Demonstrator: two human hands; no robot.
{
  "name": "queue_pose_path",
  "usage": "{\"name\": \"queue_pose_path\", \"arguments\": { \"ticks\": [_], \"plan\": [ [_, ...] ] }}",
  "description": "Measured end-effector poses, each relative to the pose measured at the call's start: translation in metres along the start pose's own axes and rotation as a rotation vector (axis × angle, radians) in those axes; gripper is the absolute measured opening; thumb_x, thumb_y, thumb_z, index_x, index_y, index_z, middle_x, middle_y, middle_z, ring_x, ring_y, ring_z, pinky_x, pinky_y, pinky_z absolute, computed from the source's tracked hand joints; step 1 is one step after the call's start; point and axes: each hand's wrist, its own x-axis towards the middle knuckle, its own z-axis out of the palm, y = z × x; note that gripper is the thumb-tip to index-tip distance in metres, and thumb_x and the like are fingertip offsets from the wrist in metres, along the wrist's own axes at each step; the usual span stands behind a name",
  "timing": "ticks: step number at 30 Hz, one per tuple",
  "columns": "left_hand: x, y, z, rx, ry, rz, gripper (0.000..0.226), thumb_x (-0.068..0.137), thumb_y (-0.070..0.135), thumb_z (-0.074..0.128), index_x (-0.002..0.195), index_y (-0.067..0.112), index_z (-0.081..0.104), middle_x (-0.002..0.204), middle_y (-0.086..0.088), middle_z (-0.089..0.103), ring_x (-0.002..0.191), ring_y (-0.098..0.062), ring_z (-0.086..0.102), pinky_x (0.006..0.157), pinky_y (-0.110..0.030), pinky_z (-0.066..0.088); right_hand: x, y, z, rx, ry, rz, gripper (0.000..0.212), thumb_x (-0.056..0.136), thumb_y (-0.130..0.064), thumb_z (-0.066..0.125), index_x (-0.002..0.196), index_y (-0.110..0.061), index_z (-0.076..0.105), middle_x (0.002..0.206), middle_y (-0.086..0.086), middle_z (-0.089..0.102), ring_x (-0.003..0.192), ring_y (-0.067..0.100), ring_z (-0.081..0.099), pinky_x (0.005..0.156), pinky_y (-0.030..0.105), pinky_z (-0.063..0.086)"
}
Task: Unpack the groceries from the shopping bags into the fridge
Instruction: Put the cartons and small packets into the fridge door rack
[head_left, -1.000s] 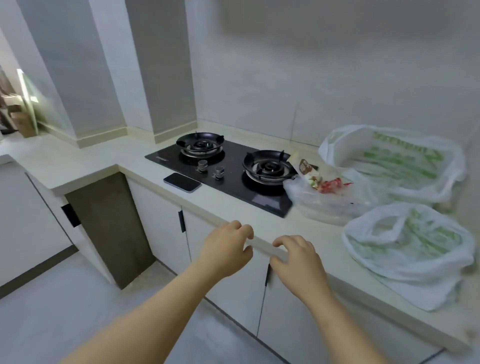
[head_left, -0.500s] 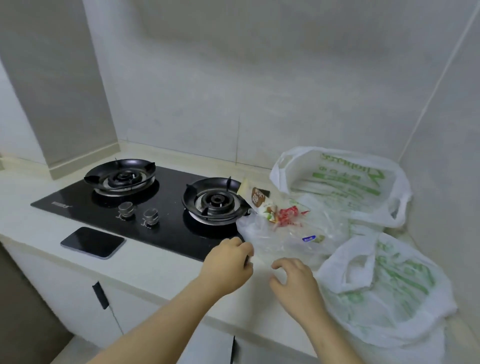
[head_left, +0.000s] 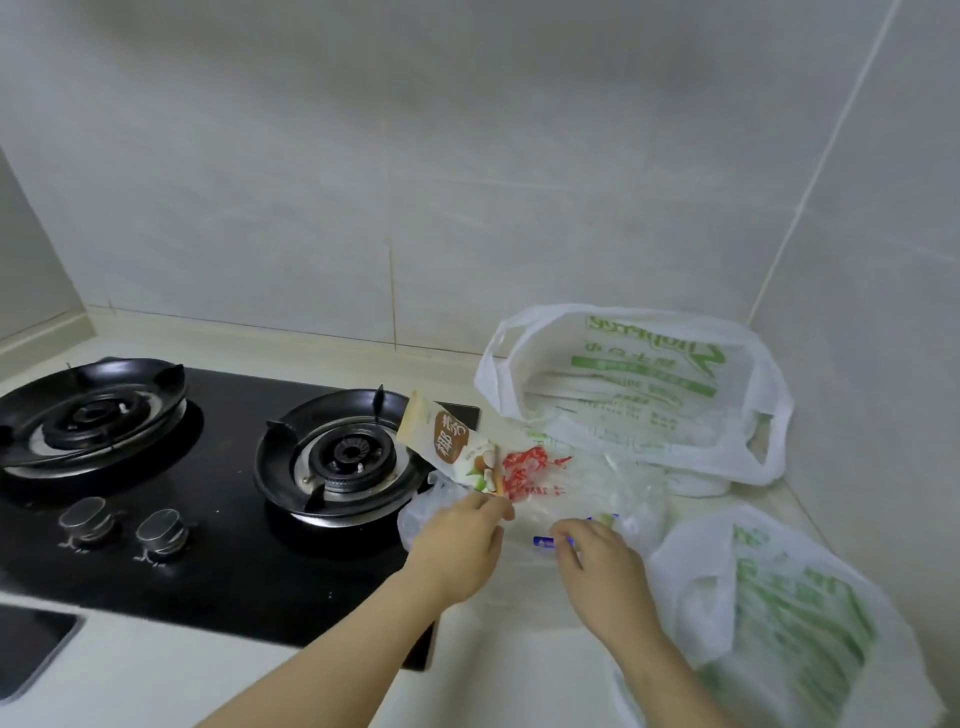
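Between the stove (head_left: 218, 525) and the white shopping bags (head_left: 649, 395) on the table (head_left: 156, 675), our clear bag (head_left: 608, 483) of groceries lies with a tan packet (head_left: 441, 436) poking out over the right burner (head_left: 337, 457). Our left hand (head_left: 457, 545) and right hand (head_left: 602, 571) both curl their fingers at its near edge. Whether either really pinches the plastic, we cannot tell.

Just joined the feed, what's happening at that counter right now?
A person is starting on the groceries at a kitchen counter. The left hand and right hand are both at the clear plastic bag beside the gas hob, fingers curled at its near edge; a firm grip can't be confirmed. A beige packet pokes out of it toward the hob. The rear white bag and near white bag sit untouched. No fridge is in view.
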Motion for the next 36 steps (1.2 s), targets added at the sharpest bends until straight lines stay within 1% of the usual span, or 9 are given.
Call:
{"name": "queue_pose_path", "arguments": {
  "ticks": [5, 7, 10, 13, 17, 21, 26, 30, 36],
  "plan": [
    [0.022, 0.007, 0.019, 0.091, -0.123, -0.233, 0.031, 0.101, 0.029, 0.03, 0.116, 0.013, 0.051, 0.113, -0.007, 0.063, 0.097, -0.026, 0.06, 0.068, -0.032, 0.041, 0.027, 0.033, 0.005, -0.056, -0.231, 0.042, 0.015, 0.094, -0.022, 0.041, 0.083, -0.027, 0.051, 0.071, -0.005, 0.041, 0.077, 0.02, 0.046, 0.071, 0.031, 0.041],
    [0.028, 0.009, 0.026, 0.139, -0.179, -0.319, 0.033, 0.099, 0.038, 0.033, 0.114, 0.014, 0.051, 0.11, -0.007, 0.063, 0.095, -0.026, 0.06, 0.067, -0.029, 0.039, 0.034, 0.045, 0.006, -0.089, -0.296, 0.056, 0.009, 0.091, -0.027, 0.044, 0.083, -0.027, 0.048, 0.077, -0.005, 0.047, 0.075, 0.02, 0.044, 0.062, 0.031, 0.037],
    [0.034, 0.01, 0.04, 0.196, -0.314, -0.341, 0.04, 0.09, 0.048, 0.047, 0.118, 0.02, 0.052, 0.116, -0.001, 0.06, 0.098, -0.022, 0.057, 0.082, -0.03, 0.041, 0.046, 0.06, 0.005, -0.153, -0.309, 0.048, 0.02, 0.087, -0.033, 0.05, 0.105, -0.027, 0.056, 0.104, -0.004, 0.061, 0.092, 0.019, 0.055, 0.07, 0.026, 0.041],
    [0.039, 0.017, 0.052, 0.281, -0.331, -0.307, 0.042, 0.085, 0.045, 0.051, 0.12, 0.02, 0.05, 0.119, -0.003, 0.056, 0.109, -0.024, 0.053, 0.098, -0.036, 0.032, 0.059, 0.072, 0.005, -0.141, -0.335, 0.055, 0.025, 0.082, -0.028, 0.055, 0.107, -0.03, 0.055, 0.115, -0.007, 0.054, 0.106, 0.014, 0.055, 0.076, 0.025, 0.044],
    [0.053, 0.018, 0.058, 0.167, -0.284, -0.406, 0.046, 0.081, 0.051, 0.056, 0.113, 0.02, 0.049, 0.114, 0.0, 0.055, 0.106, -0.021, 0.053, 0.092, -0.033, 0.035, 0.074, 0.086, 0.008, -0.178, -0.372, -0.012, 0.038, 0.08, -0.026, 0.057, 0.117, -0.032, 0.05, 0.12, -0.007, 0.043, 0.115, 0.015, 0.047, 0.085, 0.024, 0.042],
    [0.073, 0.011, 0.062, -0.364, -0.018, -0.677, 0.017, 0.088, 0.031, 0.055, 0.084, 0.019, 0.042, 0.084, 0.003, 0.053, 0.081, -0.016, 0.052, 0.069, -0.024, 0.039, 0.087, 0.093, 0.014, -0.2, -0.368, -0.082, 0.045, 0.082, -0.034, 0.056, 0.124, -0.032, 0.044, 0.118, -0.006, 0.041, 0.12, 0.018, 0.04, 0.088, 0.025, 0.038],
    [0.092, 0.003, 0.052, -1.199, 0.575, -1.092, 0.012, 0.088, 0.01, 0.056, 0.077, 0.008, 0.051, 0.072, -0.014, 0.06, 0.06, -0.026, 0.057, 0.057, -0.03, 0.048, 0.093, 0.095, 0.023, -0.126, -0.367, -0.064, 0.046, 0.083, -0.035, 0.056, 0.126, -0.035, 0.041, 0.122, -0.005, 0.043, 0.116, 0.019, 0.041, 0.091, 0.025, 0.036],
    [0.107, -0.006, 0.042, -1.391, 0.722, -1.139, 0.014, 0.091, 0.015, 0.058, 0.096, 0.008, 0.046, 0.086, -0.015, 0.055, 0.063, -0.024, 0.056, 0.056, -0.03, 0.05, 0.094, 0.096, 0.025, -0.107, -0.375, -0.076, 0.048, 0.085, -0.037, 0.055, 0.129, -0.036, 0.037, 0.125, -0.005, 0.041, 0.115, 0.019, 0.04, 0.09, 0.025, 0.038],
    [0.115, -0.006, 0.037, -1.383, 0.728, -1.169, 0.006, 0.096, 0.011, 0.047, 0.091, 0.01, 0.047, 0.082, -0.011, 0.052, 0.069, -0.023, 0.053, 0.063, -0.036, 0.051, 0.093, 0.099, 0.025, -0.131, -0.38, -0.088, 0.05, 0.089, -0.039, 0.051, 0.134, -0.037, 0.031, 0.131, -0.006, 0.037, 0.119, 0.018, 0.036, 0.089, 0.024, 0.037]
  ]
}}
